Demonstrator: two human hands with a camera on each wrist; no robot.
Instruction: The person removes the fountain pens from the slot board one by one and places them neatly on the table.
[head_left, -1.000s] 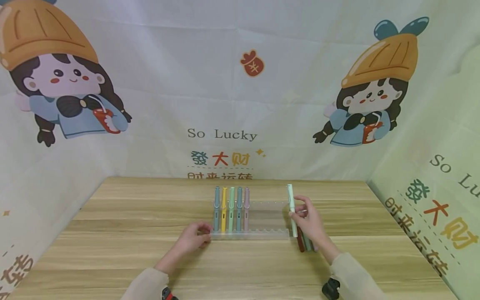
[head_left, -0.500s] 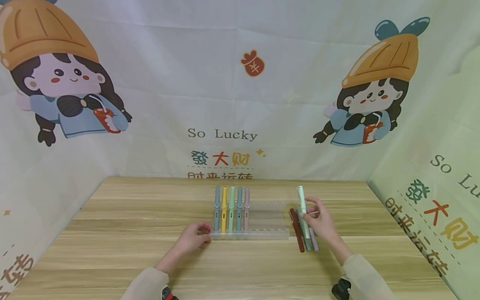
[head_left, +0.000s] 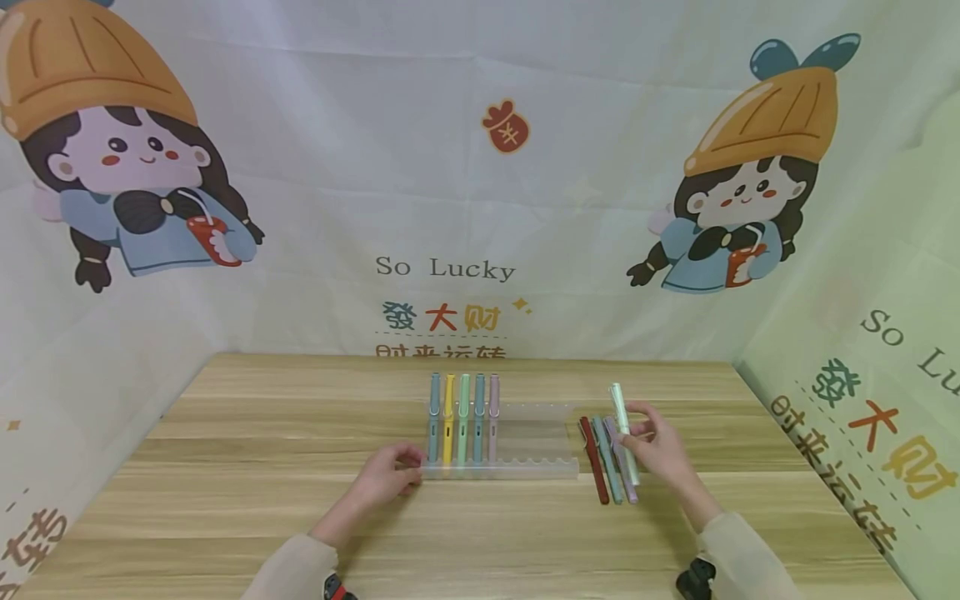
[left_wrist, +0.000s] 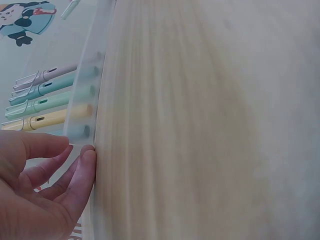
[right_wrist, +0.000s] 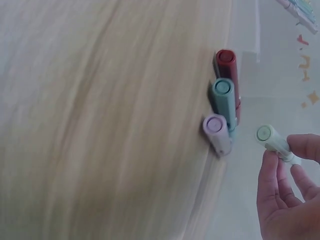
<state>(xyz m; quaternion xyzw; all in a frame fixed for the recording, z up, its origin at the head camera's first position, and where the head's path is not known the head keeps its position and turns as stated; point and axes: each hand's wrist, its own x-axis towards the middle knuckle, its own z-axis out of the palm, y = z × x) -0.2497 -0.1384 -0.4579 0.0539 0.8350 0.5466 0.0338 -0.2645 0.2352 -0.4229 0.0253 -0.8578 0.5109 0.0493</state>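
My right hand [head_left: 660, 450] pinches a pale mint pen [head_left: 620, 408] between thumb and fingers, its cap end pointing away from me. Just left of it, a dark red pen [head_left: 595, 463], a teal pen [head_left: 609, 463] and a light purple pen [head_left: 627, 482] lie side by side on the table. My left hand [head_left: 390, 472] holds the left end of a clear pen rack [head_left: 536, 470], thumb and fingertips at its corner [left_wrist: 75, 142]. A blue, a yellow [head_left: 448, 433], a green [head_left: 463, 433], another blue and a mauve pen [head_left: 493, 421] stand in the rack's left part.
The wooden table [head_left: 262, 450] runs back to a printed cloth [head_left: 570, 250] that hangs behind it and at both sides. Slots in the right part of the rack hold no pens.
My right hand has carried the mint pen rightward, from the rack's right end, across the loose pens, to their right side. The left hand and rack have stayed put.
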